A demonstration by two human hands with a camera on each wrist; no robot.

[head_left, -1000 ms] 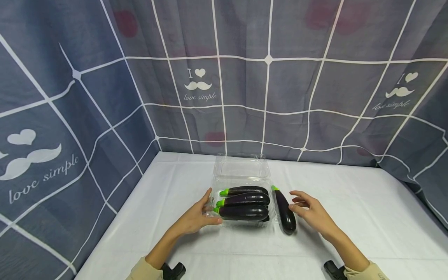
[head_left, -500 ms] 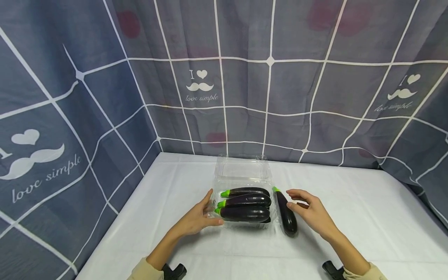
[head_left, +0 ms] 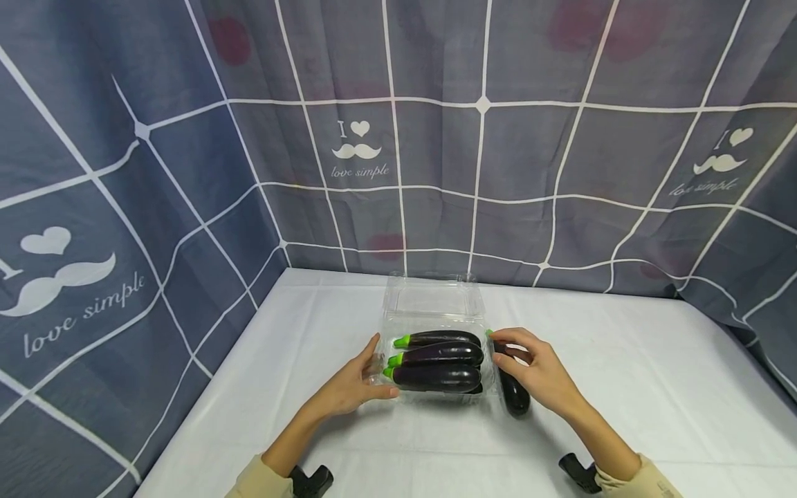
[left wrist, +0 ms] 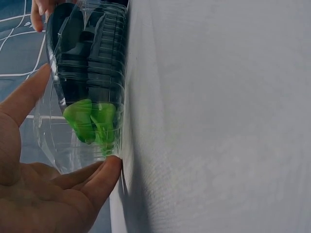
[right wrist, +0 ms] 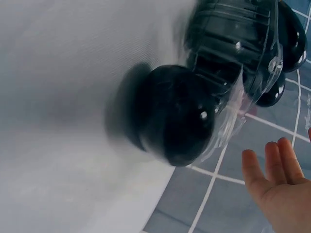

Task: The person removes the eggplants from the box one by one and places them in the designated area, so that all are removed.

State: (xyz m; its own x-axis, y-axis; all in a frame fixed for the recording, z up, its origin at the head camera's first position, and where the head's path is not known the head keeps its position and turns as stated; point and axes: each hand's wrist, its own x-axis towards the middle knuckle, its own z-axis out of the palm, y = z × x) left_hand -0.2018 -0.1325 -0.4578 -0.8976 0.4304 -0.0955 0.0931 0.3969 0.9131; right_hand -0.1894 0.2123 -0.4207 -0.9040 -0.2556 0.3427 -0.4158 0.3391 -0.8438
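A clear plastic container (head_left: pixel 382 320) lies with its lid folded back, several dark eggplants (head_left: pixel 436 378) with green stems inside. My left hand (head_left: pixel 345 393) rests against its left end, thumb and fingers spread; in the left wrist view this hand (left wrist: pixel 58 194) touches the plastic beside the green stems (left wrist: pixel 80 121). Just right of the container a loose eggplant (head_left: pixel 515 395) lies on the cloth. Over its upper part is my right hand (head_left: pixel 542 370), fingers loosely bent. The right wrist view shows this hand's fingers (right wrist: pixel 277 170) apart from the loose eggplant's rounded end (right wrist: pixel 177 116).
A white cloth (head_left: pixel 311 304) covers the table. Behind it and at the sides hangs a grey-blue curtain (head_left: pixel 436 152) with white lines. The transparent lid (head_left: pixel 432 297) lies behind the eggplants. Black wrist devices (head_left: pixel 311 481) show at both cuffs.
My right hand has moved left, from beside the loose eggplant to over its upper part. The left hand and the container have stayed in place.
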